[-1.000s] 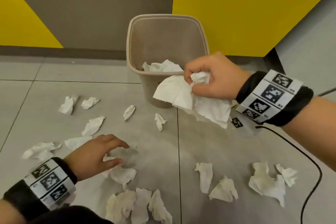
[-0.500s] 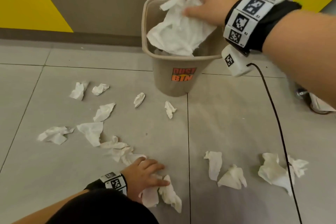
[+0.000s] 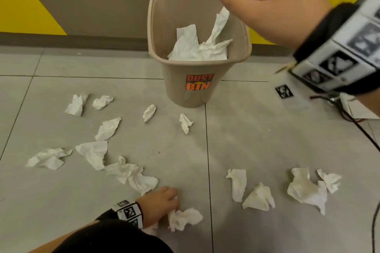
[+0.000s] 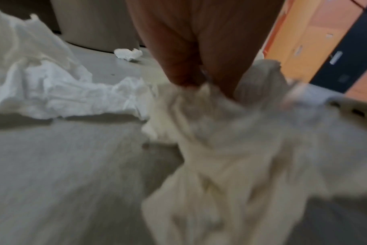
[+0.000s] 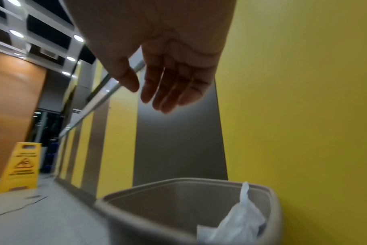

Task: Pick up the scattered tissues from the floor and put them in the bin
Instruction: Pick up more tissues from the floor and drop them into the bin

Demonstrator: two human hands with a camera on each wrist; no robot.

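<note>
Two hands, different jobs now: the right hand [image 3: 273,0] that carried a big wad half a second ago hangs above the bin [image 3: 198,51] with fingers [image 5: 168,92] loose and empty, and that wad [image 3: 200,44] now sits inside the bin. The left hand [image 3: 159,204], well in front of the bin, has bunched a floor tissue [image 3: 184,218] in its fingers; the wrist view's blurry. Loads more tissues [image 3: 92,155] lie scattered on the floor [image 3: 246,139].

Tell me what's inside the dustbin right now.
Inside the dustbin lies a heap of crumpled white tissues, one tip sticking up toward the rim. The bin's near wall and the heap itself hide the bottom, so whatever lies under the tissues cannot be seen.
</note>
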